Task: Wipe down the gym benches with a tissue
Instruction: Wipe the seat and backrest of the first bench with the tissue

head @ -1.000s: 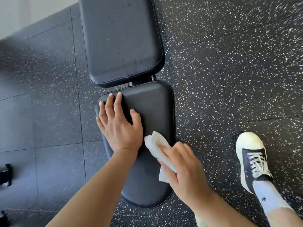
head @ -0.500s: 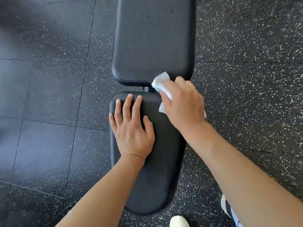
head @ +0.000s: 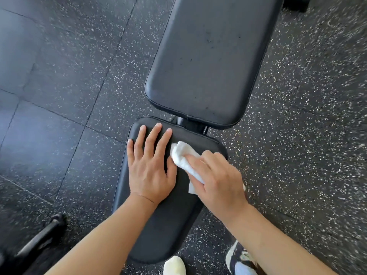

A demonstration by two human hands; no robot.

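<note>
Left hand [head: 150,171] lies flat, palm down, fingers straight and slightly spread, on the far end of the black padded vinyl seat cushion [head: 158,225]. Right hand [head: 218,181], fingers curled, grips a crumpled white tissue [head: 183,157] and presses it onto the same cushion, just beside the left thumb. The black padded backrest cushion [head: 208,62] sits beyond, bearing small specks. Speckled black rubber floor [head: 297,135] surrounds. No legible brand or writing on either cushion

Left hand [head: 150,173] flat on black seat pad [head: 162,231], fingers spread. Right hand [head: 220,185] grips white tissue [head: 183,155] against pad, touching left thumb. Back pad [head: 208,62] beyond. Speckled floor [head: 307,135].
</note>
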